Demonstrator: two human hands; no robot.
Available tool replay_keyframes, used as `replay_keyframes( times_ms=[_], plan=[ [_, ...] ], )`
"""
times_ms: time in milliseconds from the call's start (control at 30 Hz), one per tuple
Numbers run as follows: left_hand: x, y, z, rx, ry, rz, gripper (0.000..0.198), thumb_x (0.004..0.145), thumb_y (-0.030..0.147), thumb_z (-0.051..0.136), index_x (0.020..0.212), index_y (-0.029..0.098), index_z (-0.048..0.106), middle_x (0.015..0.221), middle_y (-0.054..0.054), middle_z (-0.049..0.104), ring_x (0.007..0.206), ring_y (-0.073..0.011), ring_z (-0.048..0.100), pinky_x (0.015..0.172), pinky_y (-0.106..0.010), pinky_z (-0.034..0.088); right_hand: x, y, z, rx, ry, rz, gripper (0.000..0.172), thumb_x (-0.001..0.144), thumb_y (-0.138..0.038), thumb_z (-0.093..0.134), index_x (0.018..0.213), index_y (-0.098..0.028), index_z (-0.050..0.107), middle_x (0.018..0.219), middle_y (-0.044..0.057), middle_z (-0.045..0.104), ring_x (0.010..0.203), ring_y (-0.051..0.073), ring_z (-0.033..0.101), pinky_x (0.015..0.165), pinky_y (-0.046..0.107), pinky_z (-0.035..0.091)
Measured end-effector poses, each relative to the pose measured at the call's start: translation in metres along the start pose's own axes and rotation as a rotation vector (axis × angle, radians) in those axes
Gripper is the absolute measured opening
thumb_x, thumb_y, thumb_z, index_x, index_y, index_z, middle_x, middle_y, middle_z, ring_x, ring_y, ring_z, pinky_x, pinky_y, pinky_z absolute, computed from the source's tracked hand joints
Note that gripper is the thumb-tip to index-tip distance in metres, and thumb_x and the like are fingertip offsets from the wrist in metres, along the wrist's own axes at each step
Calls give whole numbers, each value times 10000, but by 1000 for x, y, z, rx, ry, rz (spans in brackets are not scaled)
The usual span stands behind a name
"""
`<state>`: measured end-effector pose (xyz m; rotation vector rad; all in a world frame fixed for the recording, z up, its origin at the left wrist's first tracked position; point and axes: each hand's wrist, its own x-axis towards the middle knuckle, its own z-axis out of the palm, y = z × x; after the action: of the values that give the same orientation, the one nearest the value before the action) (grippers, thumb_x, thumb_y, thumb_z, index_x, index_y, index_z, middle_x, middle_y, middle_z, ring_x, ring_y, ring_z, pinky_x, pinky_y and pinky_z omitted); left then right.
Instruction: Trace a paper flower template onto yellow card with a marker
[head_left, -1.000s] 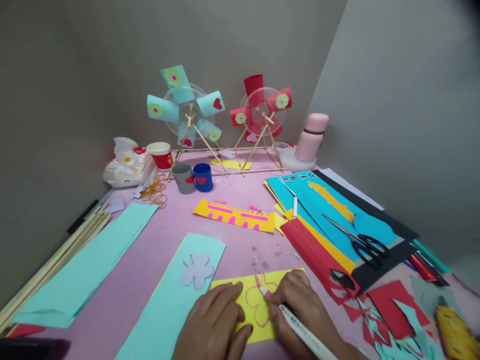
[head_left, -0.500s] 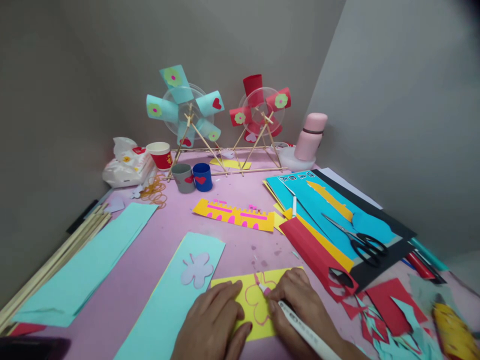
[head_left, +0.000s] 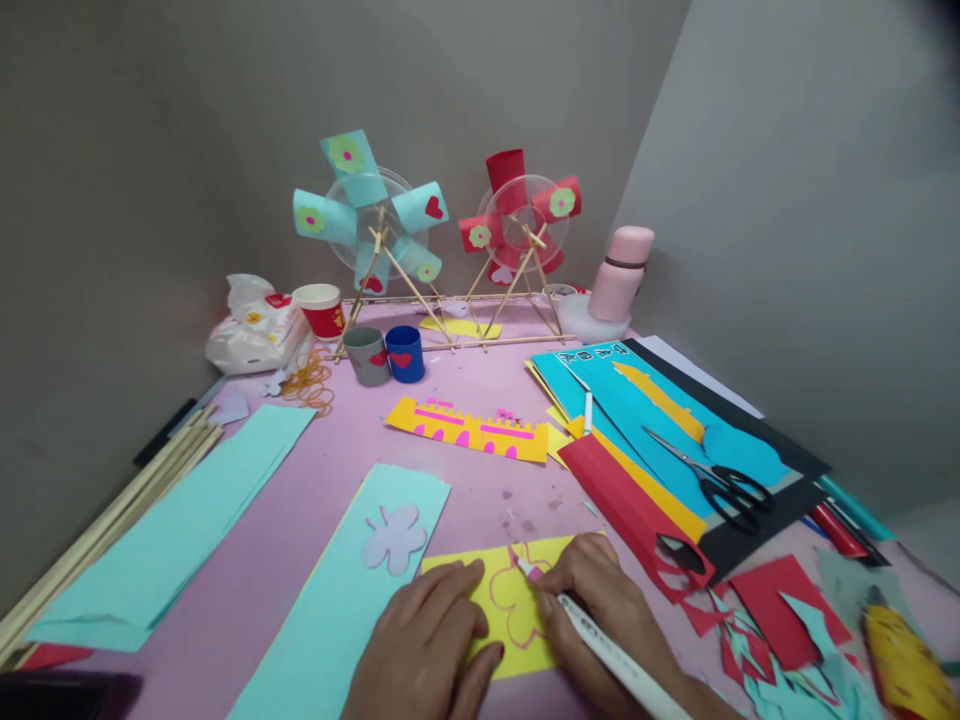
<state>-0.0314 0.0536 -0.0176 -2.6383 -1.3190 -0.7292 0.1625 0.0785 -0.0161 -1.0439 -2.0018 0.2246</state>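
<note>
Yellow paper (head_left: 442, 563) lies at the bottom centre, with a butterfly-like outline in pinkish red on it. My left hand (head_left: 427, 640) rests flat on its left side, fingers spread, holding nothing. My right hand (head_left: 600, 610) is closed around a white marker (head_left: 622, 668), whose pink tip touches the paper near the top of the outline. Left of the yellow sheet is a light blue strip (head_left: 322, 600) with a pale lilac butterfly cutout (head_left: 394, 540) on it.
Scissors (head_left: 705, 470) lie on blue and black sheets at the right, near red and teal scraps (head_left: 787, 610). Two paper wheels on stick stands (head_left: 379, 240) are at the back. Sticks (head_left: 112, 520) lie left. A pink bottle (head_left: 622, 275) stands back right.
The marker tip has shifted slightly up and left along the outline, with my right hand barely moving. My left hand stays in place.
</note>
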Motion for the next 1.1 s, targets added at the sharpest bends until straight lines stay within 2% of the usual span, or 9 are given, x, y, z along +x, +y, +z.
replay_keyframes(
  times_ms=[333,733,1000,1100],
  plan=[
    [2,-1,1,-10,30,4,87,769,193,581,786,233,506,974,-54,718,900,-203,664,713,-315,578,2,-1,2,14,-12,15,157,779,-66,462,700,-199,489,610,-15,569,601,136,521,576,258,405],
    [2,-1,1,-3,35,5,80,771,195,575,783,234,507,975,-58,719,907,-205,665,715,-322,584,-1,0,2,-40,2,14,192,774,-71,465,628,-195,464,533,-16,496,538,130,501,539,261,390],
    [0,0,2,2,4,0,96,775,210,589,817,239,506,1012,-51,711,948,-197,654,751,-312,577,-5,4,4,-30,-3,8,174,751,-54,471,655,-198,449,543,-36,480,531,114,491,556,263,386],
    [1,0,0,-6,28,5,80,780,200,571,806,237,504,986,-52,717,923,-196,662,731,-307,579,-7,5,3,-26,-33,3,172,749,-51,470,665,-199,450,555,-36,486,546,118,495,568,270,387]
  ],
)
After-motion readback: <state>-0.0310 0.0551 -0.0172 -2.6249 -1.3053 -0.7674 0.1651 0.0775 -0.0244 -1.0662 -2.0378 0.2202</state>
